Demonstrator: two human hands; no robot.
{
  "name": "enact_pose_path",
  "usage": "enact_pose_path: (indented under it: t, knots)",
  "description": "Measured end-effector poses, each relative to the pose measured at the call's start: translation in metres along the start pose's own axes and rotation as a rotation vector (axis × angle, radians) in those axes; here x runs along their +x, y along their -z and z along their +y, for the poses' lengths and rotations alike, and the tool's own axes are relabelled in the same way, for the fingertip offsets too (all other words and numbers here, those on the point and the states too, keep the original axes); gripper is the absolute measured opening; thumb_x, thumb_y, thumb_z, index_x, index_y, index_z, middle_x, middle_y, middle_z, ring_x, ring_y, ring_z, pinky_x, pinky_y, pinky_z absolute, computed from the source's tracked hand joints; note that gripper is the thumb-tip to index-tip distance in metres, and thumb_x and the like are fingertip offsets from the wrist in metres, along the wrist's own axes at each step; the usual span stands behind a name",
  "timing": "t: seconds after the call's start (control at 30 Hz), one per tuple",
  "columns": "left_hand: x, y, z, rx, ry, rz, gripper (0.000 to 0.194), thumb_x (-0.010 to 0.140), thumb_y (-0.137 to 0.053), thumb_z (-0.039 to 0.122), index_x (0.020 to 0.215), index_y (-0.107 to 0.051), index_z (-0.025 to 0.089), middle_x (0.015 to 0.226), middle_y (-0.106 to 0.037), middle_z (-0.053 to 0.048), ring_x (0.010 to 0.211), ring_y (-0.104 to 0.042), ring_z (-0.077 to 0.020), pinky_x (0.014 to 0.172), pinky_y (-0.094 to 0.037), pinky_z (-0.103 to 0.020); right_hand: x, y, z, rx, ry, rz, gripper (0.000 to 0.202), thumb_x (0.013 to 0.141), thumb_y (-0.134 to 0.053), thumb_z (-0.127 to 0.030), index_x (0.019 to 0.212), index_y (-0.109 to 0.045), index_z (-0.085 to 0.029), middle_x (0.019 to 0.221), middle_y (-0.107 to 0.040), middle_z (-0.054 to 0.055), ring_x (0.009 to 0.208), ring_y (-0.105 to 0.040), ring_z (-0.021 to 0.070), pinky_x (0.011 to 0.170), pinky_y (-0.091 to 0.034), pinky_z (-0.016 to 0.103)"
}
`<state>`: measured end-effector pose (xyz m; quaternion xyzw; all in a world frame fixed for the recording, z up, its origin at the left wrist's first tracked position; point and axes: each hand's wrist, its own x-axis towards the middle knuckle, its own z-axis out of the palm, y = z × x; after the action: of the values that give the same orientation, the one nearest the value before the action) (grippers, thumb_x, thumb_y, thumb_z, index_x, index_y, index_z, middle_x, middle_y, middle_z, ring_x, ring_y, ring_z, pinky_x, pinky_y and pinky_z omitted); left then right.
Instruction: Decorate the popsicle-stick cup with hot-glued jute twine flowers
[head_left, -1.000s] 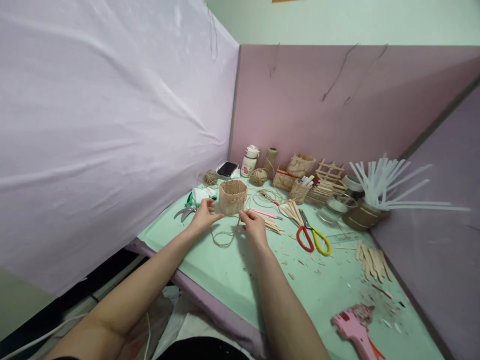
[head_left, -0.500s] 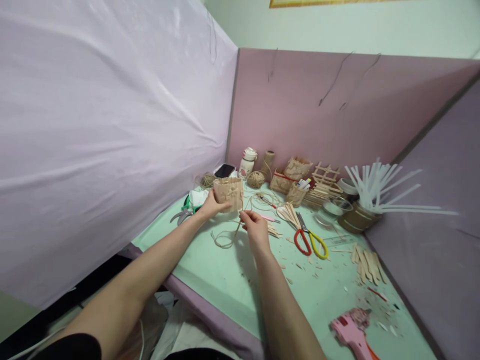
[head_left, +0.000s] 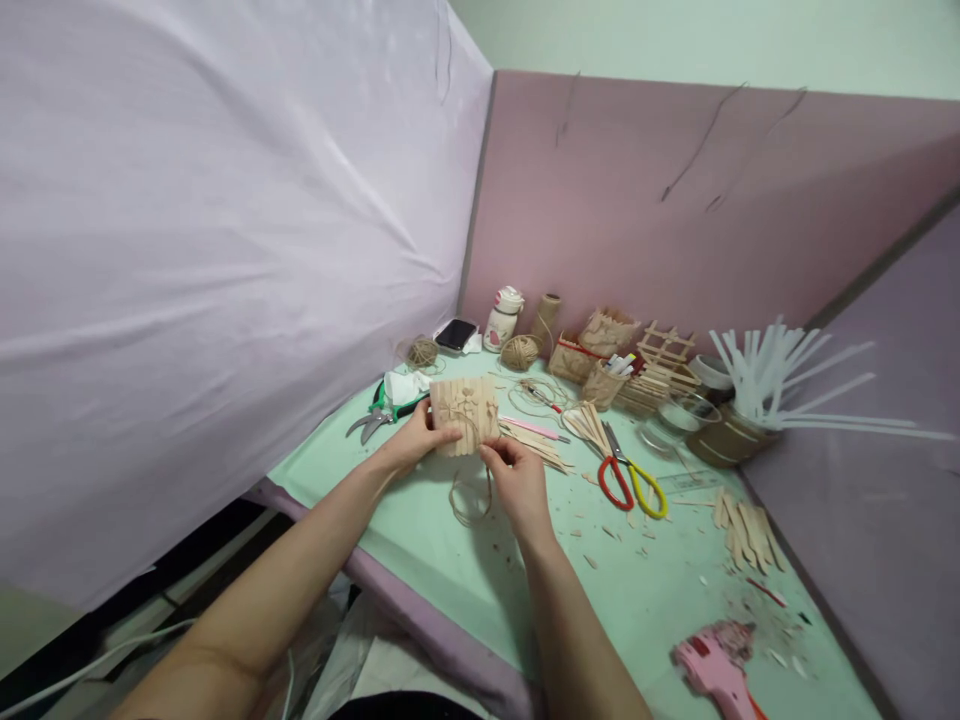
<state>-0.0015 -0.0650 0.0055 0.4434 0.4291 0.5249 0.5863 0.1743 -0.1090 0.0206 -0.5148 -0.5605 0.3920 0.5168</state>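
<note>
A small box of pale wooden craft sticks (head_left: 463, 400), with cut-out flower shapes on its side, is held above the table. My left hand (head_left: 420, 436) grips it at the left, thumb along the lower front. Close to its lower right corner, my right hand (head_left: 516, 474) pinches a length of twine (head_left: 471, 508). Part of the twine crosses the box's front, and a loop of it hangs below. Behind my right hand lie several loose craft sticks (head_left: 540, 446) and a pink pen-like tool (head_left: 534, 430).
Pruning shears (head_left: 376, 418) lie left of the box. To the right are scissors (head_left: 616, 462), a glass bowl (head_left: 667, 425), and a pot of white glue sticks (head_left: 724, 440). A pink glue gun (head_left: 712, 665) rests at front right. Twine balls (head_left: 519, 352) and a bottle (head_left: 503, 322) stand behind.
The box has tipped so its flowered side faces me and its open top no longer shows. My right hand has brought the twine up against its lower front. The view has shifted slightly.
</note>
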Motion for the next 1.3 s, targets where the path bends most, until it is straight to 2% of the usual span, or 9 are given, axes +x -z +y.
enact_pose_path:
  t: [0.13, 0.37, 0.5, 0.7, 0.97, 1.3]
  knots:
    - [0.002, 0.001, -0.002, 0.023, -0.019, 0.005, 0.101, 0.047, -0.093, 0.04, 0.129, -0.039, 0.017, 0.138, -0.054, -0.022, 0.127, -0.054, -0.0385, 0.104, -0.046, -0.055, -0.002, 0.0, -0.001, -0.047, 0.023, 0.03, 0.021, 0.073, -0.065, -0.038, 0.074, -0.07, -0.018, 0.07, -0.069, 0.002, 0.067, -0.057, 0.0172, 0.069, -0.044, 0.03]
    - [-0.001, -0.002, 0.0, -0.008, -0.004, 0.013, 0.104, 0.045, -0.094, 0.04, 0.129, -0.038, 0.017, 0.136, -0.054, -0.023, 0.126, -0.055, -0.0385, 0.102, -0.048, -0.053, -0.003, -0.001, -0.001, -0.083, 0.021, -0.015, 0.022, 0.073, -0.063, -0.039, 0.07, -0.068, -0.018, 0.066, -0.066, 0.001, 0.064, -0.054, 0.0161, 0.065, -0.042, 0.029]
    - [-0.002, -0.003, 0.0, 0.02, -0.007, 0.023, 0.103, 0.046, -0.093, 0.04, 0.129, -0.038, 0.017, 0.138, -0.053, -0.022, 0.126, -0.055, -0.0376, 0.101, -0.049, -0.051, -0.006, -0.002, -0.001, -0.151, 0.046, 0.034, 0.022, 0.075, -0.062, -0.04, 0.071, -0.067, -0.019, 0.066, -0.065, 0.001, 0.063, -0.052, 0.016, 0.065, -0.042, 0.029]
    - [-0.001, -0.002, -0.003, 0.074, -0.02, 0.041, 0.101, 0.052, -0.091, 0.039, 0.133, -0.036, 0.016, 0.132, -0.058, -0.022, 0.122, -0.058, -0.0374, 0.099, -0.05, -0.052, -0.01, -0.003, -0.002, -0.204, 0.061, 0.093, 0.021, 0.075, -0.061, -0.038, 0.068, -0.064, -0.019, 0.063, -0.061, 0.0, 0.061, -0.049, 0.0155, 0.063, -0.039, 0.028]
    - [-0.001, -0.001, -0.005, 0.074, -0.03, 0.041, 0.093, 0.059, -0.088, 0.04, 0.133, -0.037, 0.016, 0.137, -0.055, -0.021, 0.126, -0.055, -0.0355, 0.102, -0.048, -0.05, -0.01, -0.007, 0.001, -0.226, 0.054, 0.086, 0.021, 0.075, -0.06, -0.038, 0.065, -0.062, -0.02, 0.062, -0.06, -0.001, 0.06, -0.048, 0.0151, 0.063, -0.039, 0.028]
    - [0.0, 0.001, -0.009, 0.025, -0.04, 0.039, 0.086, 0.063, -0.085, 0.037, 0.133, -0.039, 0.018, 0.138, -0.055, -0.017, 0.126, -0.055, -0.032, 0.106, -0.045, -0.048, -0.012, -0.008, 0.001, -0.138, 0.042, 0.025, 0.023, 0.075, -0.061, -0.041, 0.065, -0.061, -0.02, 0.062, -0.058, -0.001, 0.062, -0.049, 0.0156, 0.064, -0.04, 0.028]
